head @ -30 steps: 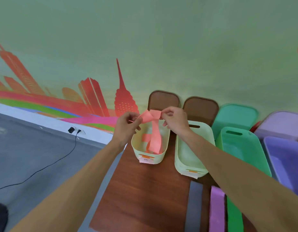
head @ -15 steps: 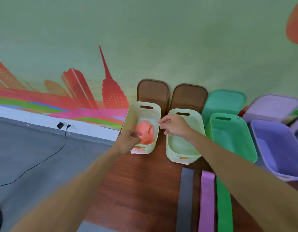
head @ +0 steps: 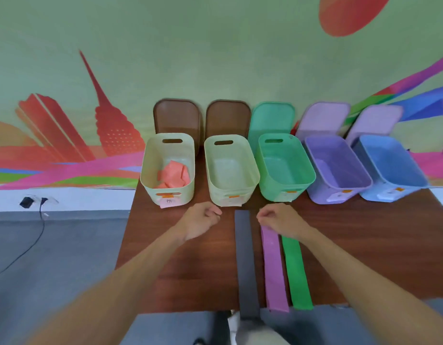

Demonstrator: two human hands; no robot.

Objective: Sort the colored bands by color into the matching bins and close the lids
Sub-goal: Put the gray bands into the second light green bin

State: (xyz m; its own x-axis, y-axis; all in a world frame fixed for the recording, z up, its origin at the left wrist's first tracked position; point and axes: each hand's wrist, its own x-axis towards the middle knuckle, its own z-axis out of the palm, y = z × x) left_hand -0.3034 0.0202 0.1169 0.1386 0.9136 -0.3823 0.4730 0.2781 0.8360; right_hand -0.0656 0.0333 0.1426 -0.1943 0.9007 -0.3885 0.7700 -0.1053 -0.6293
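The left hand (head: 203, 219) was held low over the table (head: 180, 265), forearm stretched forward, fingers loosely curled and nothing in them. The right hand (head: 281, 217) was curled likewise over the far ends of the purple band (head: 274, 270) and the green band (head: 296, 272); whether either was gripped could not be told. The grey band (head: 245, 260) lay flat just left of these, between the two hands.

Beyond the hands five open bins were lined up, their lids (head: 176, 115) leaned on the wall behind. The salmon band (head: 173, 176) lay crumpled in the leftmost cream bin (head: 185, 192), well apart from both hands.
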